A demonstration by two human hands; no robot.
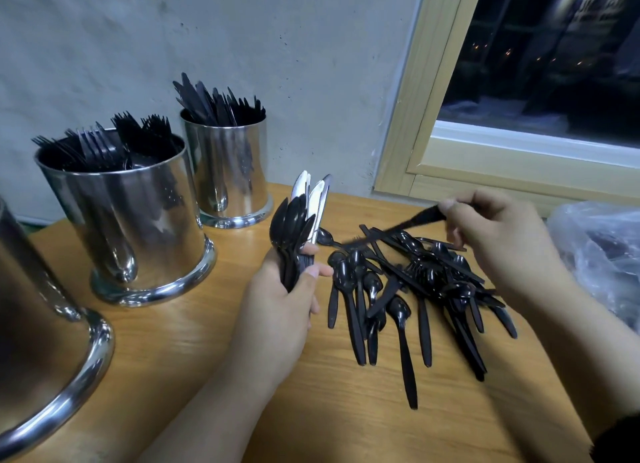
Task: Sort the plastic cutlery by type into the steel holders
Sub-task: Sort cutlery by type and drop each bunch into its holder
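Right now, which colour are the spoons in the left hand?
Glossy black spoons, with white glare; head view.

One view only, head-worn, wide-angle. I look forward and down from above the wooden table, close in: my forearms enter from the bottom edge. Facing the grey wall; window upper right. Straight lines bow toward the frame edges. No second view to overlap.
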